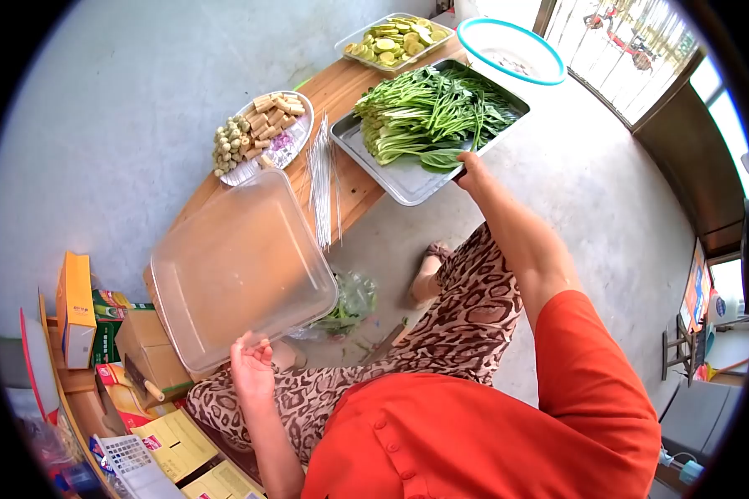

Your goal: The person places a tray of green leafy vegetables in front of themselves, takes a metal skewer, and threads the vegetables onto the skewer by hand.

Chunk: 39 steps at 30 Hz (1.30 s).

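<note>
My right hand (469,170) grips the near corner of a metal tray (404,190) heaped with leafy green vegetables (429,116). Where the tray's far side rests is hard to see; its near corner juts past the wooden table (354,187). Lower left, my left hand (252,368) has its palm up and fingers curled at the near rim of a clear plastic container (241,258). The container overlaps the table's end and holds nothing visible. Between container and tray lie thin skewers (319,179).
An oval plate (300,137) bears cut brown pieces and round greenish ones. Behind are a box of sliced vegetables (391,41) and a blue-rimmed basin (512,50). Under the table sits a plastic bag (354,299) with greens. Cartons (75,312) crowd the left side.
</note>
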Motion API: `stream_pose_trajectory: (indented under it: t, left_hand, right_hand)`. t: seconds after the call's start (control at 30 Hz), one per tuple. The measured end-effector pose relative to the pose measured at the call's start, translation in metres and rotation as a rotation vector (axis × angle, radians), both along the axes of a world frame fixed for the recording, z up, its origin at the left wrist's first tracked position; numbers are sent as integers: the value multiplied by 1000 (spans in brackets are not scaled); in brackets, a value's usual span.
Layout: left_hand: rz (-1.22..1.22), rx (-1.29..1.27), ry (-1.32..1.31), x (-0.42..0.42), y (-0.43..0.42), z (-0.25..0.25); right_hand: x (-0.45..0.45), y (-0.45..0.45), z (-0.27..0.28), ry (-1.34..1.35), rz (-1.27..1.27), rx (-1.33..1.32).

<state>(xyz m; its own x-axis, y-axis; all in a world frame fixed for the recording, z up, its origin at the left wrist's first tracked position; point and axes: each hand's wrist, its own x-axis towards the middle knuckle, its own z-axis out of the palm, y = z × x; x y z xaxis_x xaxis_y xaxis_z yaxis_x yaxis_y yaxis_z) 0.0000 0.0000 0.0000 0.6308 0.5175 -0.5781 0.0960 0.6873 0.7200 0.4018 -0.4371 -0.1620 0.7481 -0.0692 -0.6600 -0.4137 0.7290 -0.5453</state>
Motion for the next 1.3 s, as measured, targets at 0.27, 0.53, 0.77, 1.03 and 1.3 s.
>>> stream_pose_trajectory:
  t: [0.27,0.53,0.77,1.03,1.3]
  left_hand:
    - [-23,17,110,-4,-15,-8]
    - [-121,81,75,5,-22,-23]
    - [-279,-53,58,76,-67,-30]
    - [-420,-299,-45,195,-160,-62]
    - [-319,-650,-23,263,-285,-79]
  right_hand:
    - [-14,-3,19,-39,2,-39]
    - [-27,21,64,-178,-19,27]
    - [-9,38,127,-353,19,66]
    - [-12,49,160,-328,-59,104]
    - [-25,44,157,-319,-52,18]
